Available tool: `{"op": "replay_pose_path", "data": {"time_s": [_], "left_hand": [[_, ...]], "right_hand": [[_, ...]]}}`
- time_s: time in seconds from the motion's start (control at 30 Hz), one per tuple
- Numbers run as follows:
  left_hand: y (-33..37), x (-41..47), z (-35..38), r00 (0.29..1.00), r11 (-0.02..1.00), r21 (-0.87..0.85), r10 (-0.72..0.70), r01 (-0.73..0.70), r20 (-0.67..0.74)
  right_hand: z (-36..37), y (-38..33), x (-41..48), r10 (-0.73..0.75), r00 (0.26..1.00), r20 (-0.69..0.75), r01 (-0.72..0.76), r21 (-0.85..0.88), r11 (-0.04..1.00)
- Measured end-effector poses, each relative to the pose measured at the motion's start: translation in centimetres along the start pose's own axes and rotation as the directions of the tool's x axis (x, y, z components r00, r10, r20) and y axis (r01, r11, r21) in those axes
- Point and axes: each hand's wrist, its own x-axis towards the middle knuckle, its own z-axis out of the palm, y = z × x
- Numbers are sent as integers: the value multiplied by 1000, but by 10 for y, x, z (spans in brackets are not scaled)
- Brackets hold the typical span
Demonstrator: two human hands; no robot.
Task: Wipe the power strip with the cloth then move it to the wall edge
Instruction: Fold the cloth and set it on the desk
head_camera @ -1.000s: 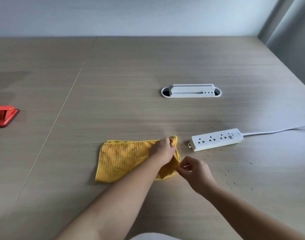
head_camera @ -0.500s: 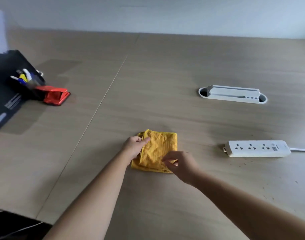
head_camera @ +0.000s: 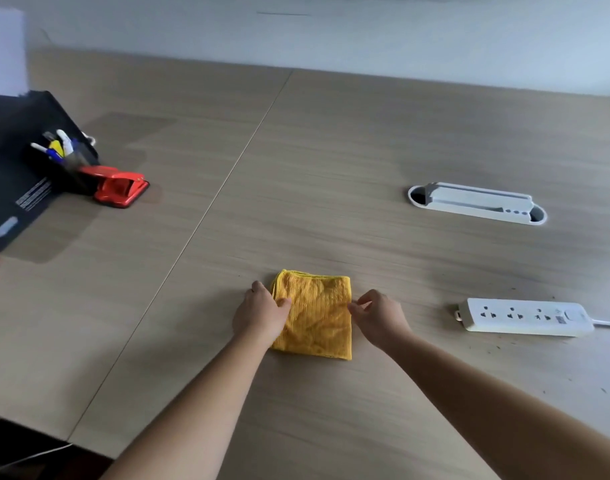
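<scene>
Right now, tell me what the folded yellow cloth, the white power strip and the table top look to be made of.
Folded yellow cloth: soft ribbed textile, probably microfibre; fine rows and a matte, fuzzy nap show.
White power strip: smooth moulded plastic, judging by its rounded edges and faint sheen.
Table top: pale wood-grain surface, likely laminate or veneer; streaky grain, matte finish, a straight seam between panels.

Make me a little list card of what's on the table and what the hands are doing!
cloth: yellow cloth, folded into a square, flat on the table
left hand: resting on the cloth's left edge
right hand: fingertips at the cloth's right edge
power strip: white, to the right of the cloth, untouched
crumbs: dark specks around the power strip
far left: red hole punch beside a black pen holder
</scene>
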Motion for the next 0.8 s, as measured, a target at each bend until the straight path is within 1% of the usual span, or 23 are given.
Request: {"op": "replay_pose_path", "data": {"time_s": [0.07, 0.1, 0.17, 0.2, 0.27, 0.33, 0.4, 0.47, 0.5, 0.53, 0.57, 0.6, 0.63, 0.67, 0.7, 0.73, 0.77, 0.8], "left_hand": [[10, -1, 6, 1000, 992, 124, 19, -17, -8], [14, -2, 7, 999, 988, 148, 31, -32, 8], [22, -1, 10, 997, 990, 127, 60, -66, 49], [25, 0, 10, 995, 993, 88, 73, -78, 62], [31, 3, 9, 992, 995, -16, 98, -97, 75], [41, 9, 4, 989, 986, -118, 129, -120, 73], [58, 17, 1, 987, 965, -222, 155, -140, 48], [75, 24, 1, 982, 947, -268, 187, -178, 8], [81, 27, 2, 974, 947, -229, 226, -226, -30], [84, 27, 4, 953, 945, -124, 295, -302, -71], [84, 27, 6, 916, 921, 21, 389, -389, -95], [80, 27, 10, 867, 864, 162, 493, -476, -79], [75, 26, 14, 817, 790, 263, 577, -554, -14], [68, 25, 19, 780, 727, 314, 622, -610, 76], [62, 24, 24, 763, 693, 332, 624, -641, 170], [56, 23, 28, 760, 683, 335, 600, -649, 249], [51, 23, 31, 762, 685, 334, 577, -647, 294], [49, 22, 33, 764, 683, 343, 569, -646, 305]], "right_hand": [[2, -6, 8, 1, 1000, 20, 0, -70, 998], [5, -9, 11, -13, 999, 41, 18, -123, 992], [9, -10, 15, -49, 996, 75, 64, -206, 976], [10, -9, 16, -49, 996, 72, 63, -205, 977], [5, -7, 16, -16, 999, 44, 20, -104, 994], [-7, -4, 19, 1, 1000, -26, 0, 13, 1000], [-24, -2, 27, -5, 995, -101, 11, 62, 998], [-38, 1, 35, -6, 987, -162, 20, 84, 996], [-43, 4, 38, -12, 981, -192, 27, 73, 997], [-47, 9, 40, -34, 973, -229, 39, 19, 999], [-49, 16, 41, -78, 963, -258, 57, -87, 995], [-49, 23, 39, -140, 956, -259, 82, -220, 972], [-48, 30, 37, -205, 952, -229, 120, -338, 933], [-46, 37, 33, -256, 953, -164, 165, -426, 889], [-43, 43, 32, -280, 957, -81, 208, -485, 850], [-39, 49, 31, -282, 959, -3, 239, -519, 820], [-36, 54, 31, -265, 963, 56, 253, -535, 806], [-34, 59, 32, -247, 965, 89, 256, -538, 803]]}}
